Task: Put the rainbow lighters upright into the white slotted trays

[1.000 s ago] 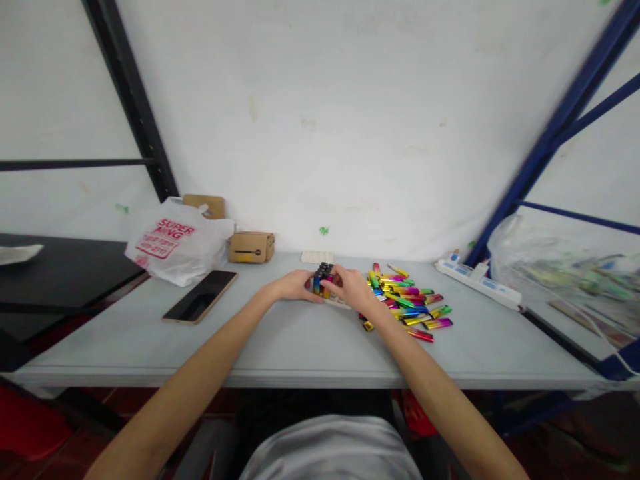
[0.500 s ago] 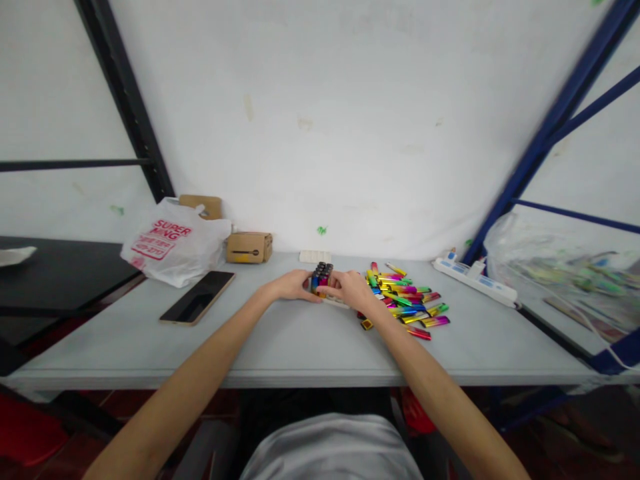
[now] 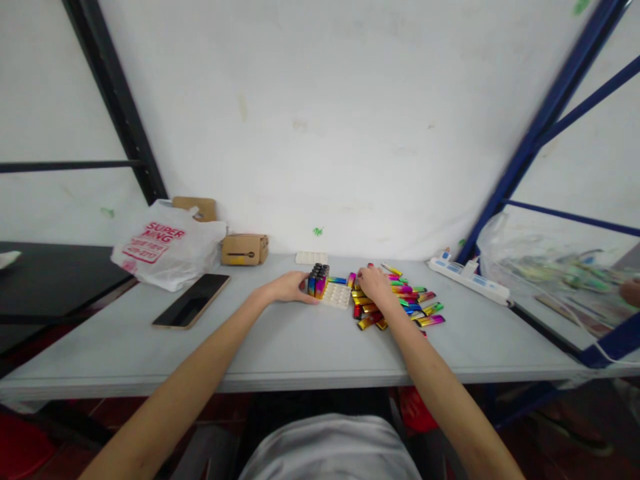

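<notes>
A white slotted tray [image 3: 336,295] lies mid-table with several rainbow-coloured lighters [image 3: 317,281] standing upright in its left end. My left hand [image 3: 287,287] rests against that end of the tray, fingers curled round the standing lighters. To the right lies a loose pile of the same lighters [image 3: 400,303]. My right hand [image 3: 374,285] lies on the pile's left edge, fingers bent down onto the lighters; what it grips is hidden.
A phone [image 3: 191,309] lies face up at the left, beside a white plastic bag [image 3: 163,243] and a small cardboard box [image 3: 244,249]. Another white tray [image 3: 311,257] sits by the wall. A power strip [image 3: 467,280] and a clear bag [image 3: 555,277] lie right.
My right hand left the tray and moved right onto the lighter pile, uncovering the tray's empty slots. The left hand stayed by the standing lighters.
</notes>
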`<state>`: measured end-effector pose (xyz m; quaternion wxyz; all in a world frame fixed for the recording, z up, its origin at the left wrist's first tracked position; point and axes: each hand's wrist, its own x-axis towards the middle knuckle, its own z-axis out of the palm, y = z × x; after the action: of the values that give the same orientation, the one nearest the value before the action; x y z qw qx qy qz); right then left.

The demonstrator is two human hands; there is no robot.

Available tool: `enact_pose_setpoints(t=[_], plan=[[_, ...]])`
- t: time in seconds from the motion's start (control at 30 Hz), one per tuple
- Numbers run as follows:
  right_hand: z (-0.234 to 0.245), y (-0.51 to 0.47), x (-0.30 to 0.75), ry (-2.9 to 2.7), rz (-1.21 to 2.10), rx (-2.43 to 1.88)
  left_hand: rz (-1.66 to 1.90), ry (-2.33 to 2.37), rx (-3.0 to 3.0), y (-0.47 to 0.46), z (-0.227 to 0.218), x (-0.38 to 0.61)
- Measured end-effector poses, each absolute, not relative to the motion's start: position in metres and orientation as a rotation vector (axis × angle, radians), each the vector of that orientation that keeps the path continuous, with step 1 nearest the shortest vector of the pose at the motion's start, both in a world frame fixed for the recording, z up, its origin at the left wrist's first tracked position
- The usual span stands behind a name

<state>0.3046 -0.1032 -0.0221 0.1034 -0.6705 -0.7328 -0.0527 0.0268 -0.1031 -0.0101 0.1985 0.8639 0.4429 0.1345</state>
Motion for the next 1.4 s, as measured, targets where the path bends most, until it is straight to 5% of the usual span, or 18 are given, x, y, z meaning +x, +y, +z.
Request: enact_pose_setpoints(t=[0.53,1.4], plan=[[-0.015,-0.094,0.288,-1.795,0.188,-1.121,0.359,1.294,2.444,-0.108,-0.006,0.029],[-0.01,-0.105,0.278,-1.872,0.225,-1.219,0.458,1.313,2.464,-0.11,-0.01,0.033]])
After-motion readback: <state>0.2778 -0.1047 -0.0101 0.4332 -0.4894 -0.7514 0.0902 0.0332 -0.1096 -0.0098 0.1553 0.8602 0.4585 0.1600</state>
